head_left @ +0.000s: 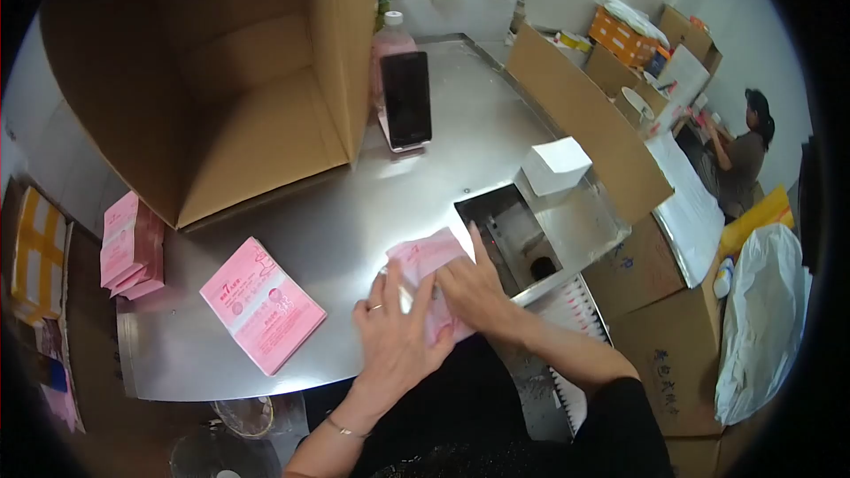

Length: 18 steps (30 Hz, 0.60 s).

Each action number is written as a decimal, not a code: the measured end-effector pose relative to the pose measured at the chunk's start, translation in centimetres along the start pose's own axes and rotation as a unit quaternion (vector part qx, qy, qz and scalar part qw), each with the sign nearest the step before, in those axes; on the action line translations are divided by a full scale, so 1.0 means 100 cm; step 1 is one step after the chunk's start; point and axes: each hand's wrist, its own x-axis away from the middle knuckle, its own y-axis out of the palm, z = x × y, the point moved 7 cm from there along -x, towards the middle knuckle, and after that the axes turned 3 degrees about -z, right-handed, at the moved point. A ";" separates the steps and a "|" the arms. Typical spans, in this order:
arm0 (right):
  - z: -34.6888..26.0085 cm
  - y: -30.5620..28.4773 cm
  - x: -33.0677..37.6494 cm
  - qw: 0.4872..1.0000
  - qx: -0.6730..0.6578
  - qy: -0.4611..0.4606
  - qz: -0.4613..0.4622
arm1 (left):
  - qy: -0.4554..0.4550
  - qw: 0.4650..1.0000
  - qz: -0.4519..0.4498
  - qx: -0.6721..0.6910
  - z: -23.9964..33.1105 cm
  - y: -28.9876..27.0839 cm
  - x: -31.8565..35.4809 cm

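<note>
A pale pink, soft-looking wrapper or packet (pixel 425 252) lies creased on the metal table near its front edge. My left hand (pixel 394 336) rests over its left side with fingers spread. On its right side, my right hand (pixel 474 292) has several fingers bent down onto the pink sheet, and one finger sticks up toward the table's opening. Part of the packet is hidden under both hands. To the left lies a neat stack of pink printed sheets or flat packets (pixel 263 305). More pink printed packets (pixel 131 248) stand in bundles at the table's left edge.
A large open cardboard box (pixel 266 150) stands at the back left. Beside it are a phone on a stand (pixel 405 102) and a clear bottle (pixel 394 31). Right of my hands, a rectangular opening (pixel 509 239) adjoins a white box (pixel 556 165). A person (pixel 744 155) sits far right.
</note>
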 end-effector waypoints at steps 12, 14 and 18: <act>0.183 -0.085 0.022 0.880 0.256 0.276 0.291 | 0.037 0.998 -0.019 -0.054 -0.011 -0.008 -0.003; 0.230 -0.066 0.040 0.908 0.174 0.284 0.254 | 0.030 0.996 -0.048 -0.069 -0.006 -0.001 -0.006; 0.211 -0.053 0.034 0.939 0.093 0.297 0.145 | 0.025 0.993 -0.071 -0.096 -0.008 -0.004 -0.007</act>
